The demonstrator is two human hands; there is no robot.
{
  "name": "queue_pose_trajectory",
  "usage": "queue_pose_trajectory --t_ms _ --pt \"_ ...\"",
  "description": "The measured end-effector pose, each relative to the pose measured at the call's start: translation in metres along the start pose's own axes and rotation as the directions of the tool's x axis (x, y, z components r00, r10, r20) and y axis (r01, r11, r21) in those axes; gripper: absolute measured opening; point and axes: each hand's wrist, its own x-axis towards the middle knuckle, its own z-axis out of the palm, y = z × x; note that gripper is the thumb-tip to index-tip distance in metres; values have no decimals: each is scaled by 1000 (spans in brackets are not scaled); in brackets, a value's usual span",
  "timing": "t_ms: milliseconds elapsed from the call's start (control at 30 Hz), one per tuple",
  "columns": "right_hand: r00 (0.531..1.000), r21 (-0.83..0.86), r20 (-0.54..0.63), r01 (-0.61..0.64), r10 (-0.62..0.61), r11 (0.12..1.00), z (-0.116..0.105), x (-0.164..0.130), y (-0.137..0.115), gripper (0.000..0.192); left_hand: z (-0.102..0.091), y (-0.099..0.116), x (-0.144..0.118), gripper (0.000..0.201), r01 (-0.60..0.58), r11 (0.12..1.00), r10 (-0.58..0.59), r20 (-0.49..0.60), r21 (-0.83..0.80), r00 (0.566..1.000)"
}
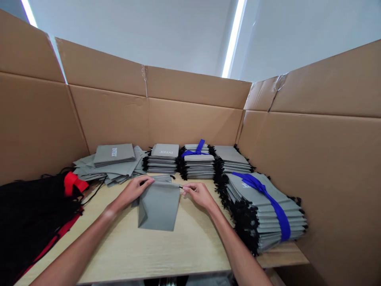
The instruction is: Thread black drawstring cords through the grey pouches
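A small grey fabric pouch [160, 208] hangs between my hands just over the wooden table, its lower left side creased. My left hand [138, 187] pinches its upper left corner between thumb and fingers. At the upper right corner my right hand [199, 194] is closed on a thin black cord [181, 187] that comes out of the pouch's top edge. Behind the held pouch, a second grey piece shows in part, with a black knot [172, 177] at its right end. Whether the two touch I cannot tell.
Stacked grey pouches [166, 153] with black cord ends line the back. Two bundles [279, 202] are tied with blue ribbon. Loose pouches [127, 169] lie at the back left, and a black cord bundle [32, 214] with red ribbon at the left. Cardboard walls [196, 119] enclose the table [160, 254].
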Motion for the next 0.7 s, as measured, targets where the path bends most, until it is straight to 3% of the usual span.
queue_pose_trajectory --t_ms 167,300,433,567,700 --pt "1000 -53 -15 16 -17 998 -2 3 1 39 -3 -5 2 72 51 998 -52 -35 -38 998" --pt "998 -23 -46 -40 39 999 -7 3 1 35 -5 -11 4 73 62 997 -65 -90 -38 994" --pt "998 -103 -27 -64 62 993 -10 -2 2 32 -8 -18 3 72 58 998 -58 -47 3 997" --pt "972 -273 -227 -9 -56 962 -15 -3 -9 25 -10 -27 0 68 26 990 -34 57 137 998" --pt "907 -137 -401 79 -129 987 -32 -7 -44 38 -6 -30 1 60 -29 976 34 -18 218 999"
